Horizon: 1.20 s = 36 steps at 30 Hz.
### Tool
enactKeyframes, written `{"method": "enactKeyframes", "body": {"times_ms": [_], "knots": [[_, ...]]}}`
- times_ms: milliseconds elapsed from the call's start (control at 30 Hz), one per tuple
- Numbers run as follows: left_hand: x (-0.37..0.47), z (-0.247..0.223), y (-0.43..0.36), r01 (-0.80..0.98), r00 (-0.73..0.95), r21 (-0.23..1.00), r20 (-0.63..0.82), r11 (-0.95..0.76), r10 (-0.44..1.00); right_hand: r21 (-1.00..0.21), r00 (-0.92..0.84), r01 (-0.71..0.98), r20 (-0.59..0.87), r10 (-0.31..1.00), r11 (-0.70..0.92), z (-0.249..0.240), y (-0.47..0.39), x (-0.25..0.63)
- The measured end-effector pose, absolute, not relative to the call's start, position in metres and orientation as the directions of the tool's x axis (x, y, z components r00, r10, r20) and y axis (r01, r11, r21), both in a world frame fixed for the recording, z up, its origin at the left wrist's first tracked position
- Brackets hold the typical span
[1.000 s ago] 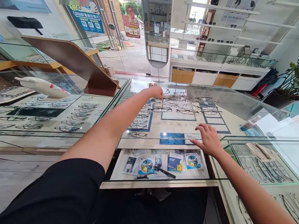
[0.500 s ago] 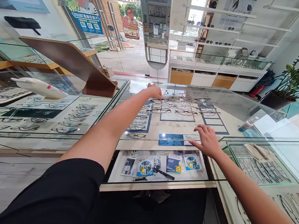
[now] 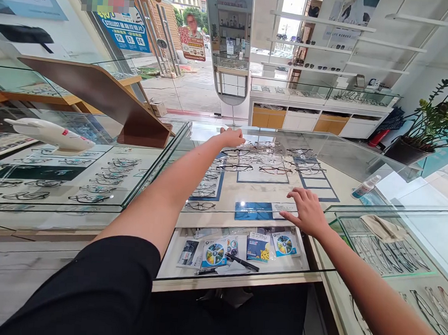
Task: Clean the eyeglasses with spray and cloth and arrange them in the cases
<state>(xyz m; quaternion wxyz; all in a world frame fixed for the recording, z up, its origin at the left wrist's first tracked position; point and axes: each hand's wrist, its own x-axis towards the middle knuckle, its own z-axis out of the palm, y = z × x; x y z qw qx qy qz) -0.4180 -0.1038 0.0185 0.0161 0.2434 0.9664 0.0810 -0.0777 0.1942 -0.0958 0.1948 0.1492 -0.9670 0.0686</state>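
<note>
My left hand (image 3: 232, 137) reaches to the far side of the glass display counter (image 3: 259, 206). Its fingers are curled downward, and whatever they may hold is hidden. Just below and right of it are several eyeglasses, among them a dark-rimmed pair (image 3: 237, 167) and a reddish pair (image 3: 275, 169). My right hand (image 3: 308, 211) is held low over the near right part of the counter, fingers spread, holding nothing. A blue and white card (image 3: 252, 211) lies beside its thumb.
Below the glass, an open drawer (image 3: 163, 284) holds leaflets, discs and a black pen (image 3: 243, 262). A spray bottle (image 3: 366, 186) and a beige cloth (image 3: 383, 229) lie to the right. On the left are a brown slanted stand (image 3: 99, 91) and a white airplane-shaped object (image 3: 51, 132).
The whole view has shifted slightly, with the counter and its contents appearing a little further left. Both hands keep nearly the same pose and place over the counter.
</note>
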Motion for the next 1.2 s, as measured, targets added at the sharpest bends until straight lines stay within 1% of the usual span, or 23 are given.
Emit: {"method": "enactKeyframes", "body": {"times_ms": [133, 433, 533, 633, 733, 833, 900, 967, 1033, 1100, 1133, 1200], "knots": [[-0.416, 0.013, -0.097, 0.459, -0.883, 0.145, -0.039, 0.877, 0.468, -0.073, -0.878, -0.317, 0.398, -0.264, 0.945, -0.096, 0.194, -0.078], [-0.417, 0.011, -0.096, 0.498, -0.866, 0.050, -0.028, 0.866, 0.500, -0.086, -0.884, -0.315, 0.388, -0.259, 0.945, -0.096, 0.194, -0.079], [-0.412, 0.013, -0.098, 0.519, -0.853, 0.014, -0.048, 0.855, 0.519, -0.092, -0.882, -0.316, 0.394, -0.257, 0.944, -0.097, 0.194, -0.079], [-0.405, 0.015, -0.099, 0.529, -0.847, 0.007, -0.058, 0.849, 0.528, -0.092, -0.879, -0.319, 0.401, -0.258, 0.943, -0.097, 0.193, -0.078], [-0.395, 0.017, -0.105, 0.525, -0.851, 0.055, 0.031, 0.850, 0.524, -0.086, -0.876, -0.323, 0.405, -0.263, 0.942, -0.097, 0.193, -0.078], [-0.378, 0.016, -0.125, 0.533, -0.838, 0.108, 0.203, 0.839, 0.506, -0.083, -0.880, -0.314, 0.400, -0.257, 0.946, -0.097, 0.197, -0.078], [-0.366, 0.013, -0.149, 0.530, -0.828, 0.117, 0.285, 0.840, 0.482, -0.087, -0.879, -0.319, 0.398, -0.260, 0.944, -0.096, 0.200, -0.076], [-0.354, 0.005, -0.181, 0.494, -0.845, 0.122, 0.302, 0.861, 0.442, -0.085, -0.855, -0.355, 0.431, -0.287, 0.931, -0.090, 0.198, -0.071], [-0.346, -0.008, -0.218, 0.439, -0.879, 0.120, 0.263, 0.890, 0.398, -0.073, -0.801, -0.431, 0.489, -0.344, 0.900, -0.080, 0.183, -0.061], [-0.344, -0.024, -0.253, 0.402, -0.905, 0.115, 0.197, 0.908, 0.376, -0.082, -0.748, -0.539, 0.505, -0.431, 0.838, -0.068, 0.152, -0.047], [-0.345, -0.033, -0.267, 0.390, -0.914, 0.109, 0.168, 0.914, 0.370, -0.123, -0.741, -0.596, 0.464, -0.485, 0.793, -0.063, 0.131, -0.040], [-0.349, -0.048, -0.288, 0.376, -0.924, 0.108, 0.117, 0.920, 0.364, -0.251, -0.728, -0.681, 0.334, -0.599, 0.688, -0.058, 0.085, -0.030]]}}
